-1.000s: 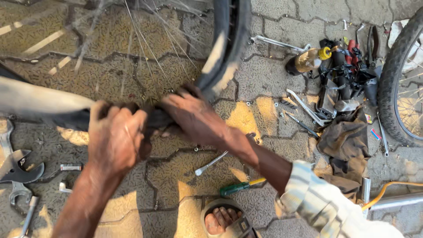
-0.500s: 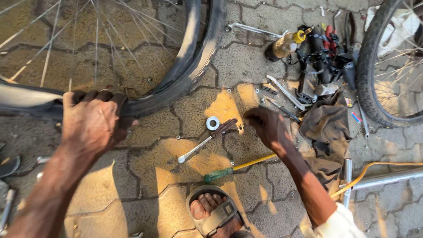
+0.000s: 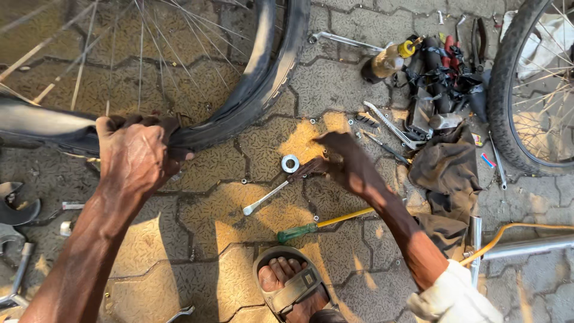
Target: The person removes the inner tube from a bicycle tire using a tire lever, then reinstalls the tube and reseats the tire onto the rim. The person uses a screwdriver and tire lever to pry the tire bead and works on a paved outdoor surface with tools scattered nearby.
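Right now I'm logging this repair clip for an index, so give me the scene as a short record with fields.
Setting: paved ground with scattered tools
Left hand: grips the black tyre of a spoked wheel
Right hand: on the dark handle of a metal tyre lever
Near the lever: a metal washer, a green-handled screwdriver
Foot: a sandalled foot at the bottom edge
Right side: a dark rag, a second wheel

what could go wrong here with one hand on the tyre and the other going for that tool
The left hand alone pinches the tyre, so it may slip free. The right hand reaches the brown-handled tool beside a loose washer, which could get knocked away. The sandalled foot sits near the green-handled screwdriver.
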